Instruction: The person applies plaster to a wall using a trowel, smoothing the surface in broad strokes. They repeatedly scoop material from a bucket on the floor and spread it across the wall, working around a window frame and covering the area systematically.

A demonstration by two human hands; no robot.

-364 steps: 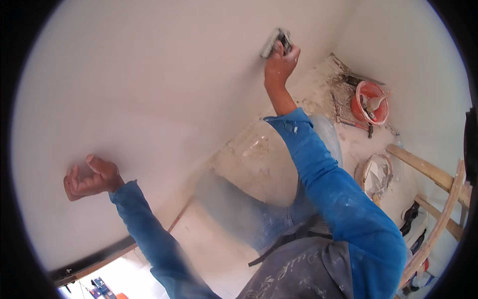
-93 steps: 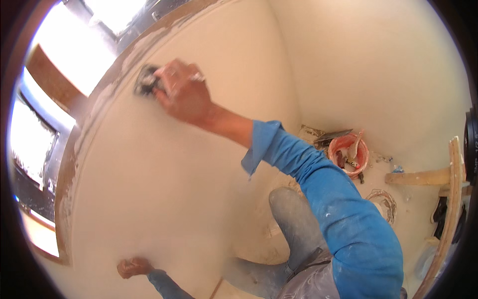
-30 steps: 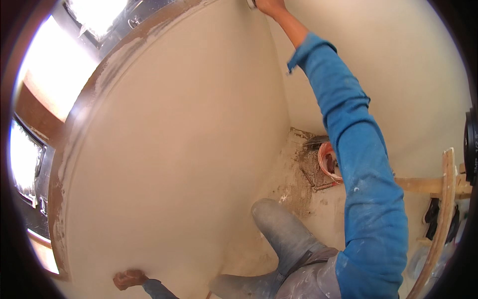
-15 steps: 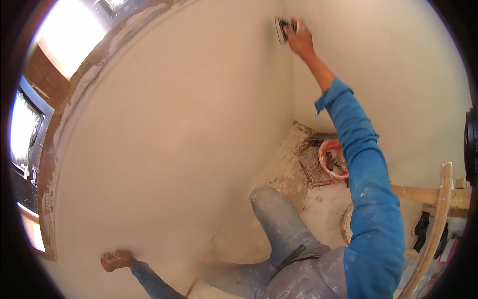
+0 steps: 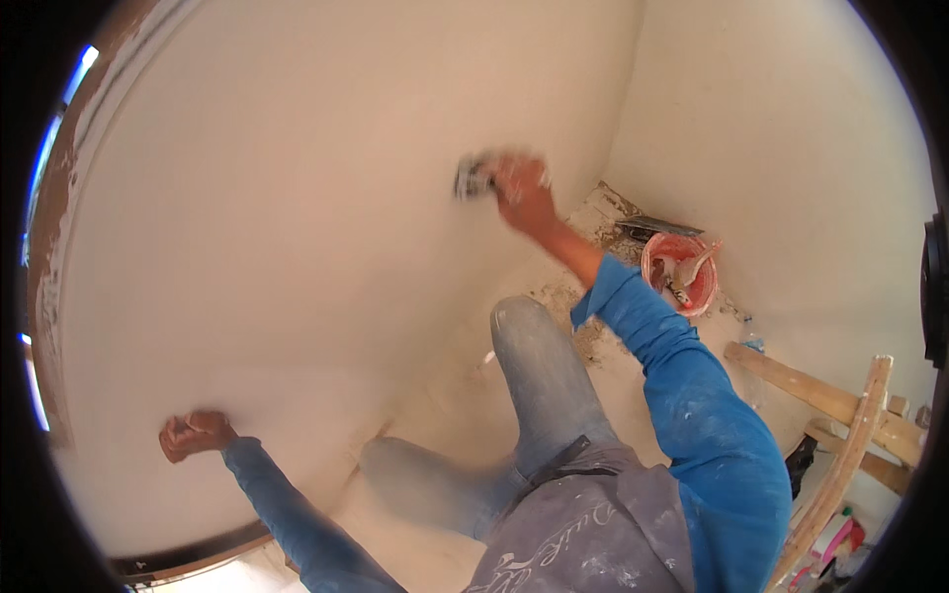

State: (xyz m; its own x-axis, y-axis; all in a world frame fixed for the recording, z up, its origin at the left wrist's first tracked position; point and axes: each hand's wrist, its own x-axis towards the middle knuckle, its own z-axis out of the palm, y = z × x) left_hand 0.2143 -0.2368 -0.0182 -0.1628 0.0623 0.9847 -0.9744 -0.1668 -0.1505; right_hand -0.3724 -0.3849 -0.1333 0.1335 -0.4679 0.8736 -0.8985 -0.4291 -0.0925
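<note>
My right hand [image 5: 524,193] is closed on a small dark hand sander [image 5: 473,178], held against or very close to the pale wall [image 5: 297,198]. Motion blurs both the tool and the fingers, so the tool's working face cannot be made out. At lower left my left hand [image 5: 198,435] is curled into a fist beside the same wall, seemingly resting on it, with nothing visible in it. White dust marks my blue sleeves and grey trousers.
In the corner, a red-rimmed bucket [image 5: 682,275] holds tools, with a dark flat blade [image 5: 660,227] behind it. A wooden frame [image 5: 840,445] stands at right, with assorted items beneath. A dark-edged opening [image 5: 198,553] lies at lower left. Debris covers the floor along the wall's foot.
My right hand has swept the sander down and left from near the corner's upper part. The view has shifted; my left hand stays a fist by the wall.
</note>
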